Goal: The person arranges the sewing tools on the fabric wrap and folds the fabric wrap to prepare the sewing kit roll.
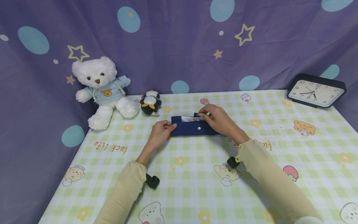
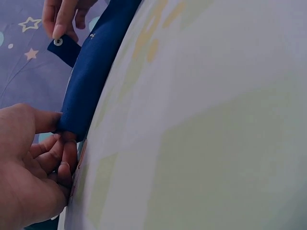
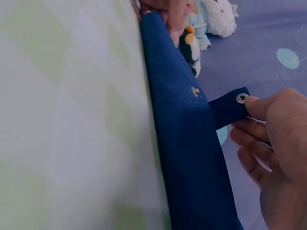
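Observation:
A long navy-blue fabric pouch [image 1: 187,129] lies across the middle of the table, with a metal snap stud on its front. Its left end is pinched between the thumb and fingers of my left hand [image 1: 161,132], seen close in the left wrist view. My right hand [image 1: 219,119] pinches a short strap [image 3: 230,108] that rises from the pouch's back edge and carries a metal snap ring. The strap stands away from the front stud, unfastened. Something whitish with a thin shiny part [image 1: 193,119] shows in the pouch's opening; its kind cannot be told.
A white teddy bear [image 1: 106,93] in a blue top sits at the back left, beside a small penguin plush [image 1: 150,102]. At the back right stands a black-framed clock [image 1: 316,91]. A checked cloth [image 1: 184,186] covers the table; a purple curtain [image 1: 179,46] hangs behind.

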Available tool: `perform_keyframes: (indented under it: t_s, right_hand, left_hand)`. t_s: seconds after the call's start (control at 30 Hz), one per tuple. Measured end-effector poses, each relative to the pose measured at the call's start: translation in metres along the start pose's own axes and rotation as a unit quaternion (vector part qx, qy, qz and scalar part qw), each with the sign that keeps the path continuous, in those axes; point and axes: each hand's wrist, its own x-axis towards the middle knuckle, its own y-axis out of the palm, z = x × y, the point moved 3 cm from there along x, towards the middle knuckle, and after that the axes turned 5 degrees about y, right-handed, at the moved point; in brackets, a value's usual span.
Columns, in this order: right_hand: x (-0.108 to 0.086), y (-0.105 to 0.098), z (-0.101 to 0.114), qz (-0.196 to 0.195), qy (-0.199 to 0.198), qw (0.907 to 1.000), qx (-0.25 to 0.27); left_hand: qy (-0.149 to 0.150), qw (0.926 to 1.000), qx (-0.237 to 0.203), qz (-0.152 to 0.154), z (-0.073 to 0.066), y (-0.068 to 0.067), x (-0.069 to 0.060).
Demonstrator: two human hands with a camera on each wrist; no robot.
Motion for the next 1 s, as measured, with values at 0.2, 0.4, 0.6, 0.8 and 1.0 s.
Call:
perform_keyframes:
  t_s: [0.2,0.4,0.6,0.8,1.0]
  right_hand:
    - [-0.014,0.002,0.006,-0.025,-0.124,0.9906,-0.052]
    - [-0.023,0.007,0.009,-0.044,-0.223,0.9668,-0.116]
    - [-0.028,0.009,0.009,-0.047,-0.278,0.9478,-0.150]
    - [-0.031,0.010,0.010,-0.023,-0.288,0.9397,-0.183]
    - [-0.036,0.011,0.011,-0.003,-0.290,0.9301,-0.226]
  left_hand:
    - [-0.004,1.0000,-0.002,0.001,-0.001,0.000,-0.001]
    - [0.000,1.0000,0.005,-0.003,-0.001,0.000,0.000]
    - [-0.002,0.9999,0.009,-0.005,0.001,0.000,0.001]
    - [-0.004,0.9999,0.009,-0.005,0.001,0.001,0.002]
    - [-0.002,1.0000,0.006,-0.004,0.001,0.000,0.001]
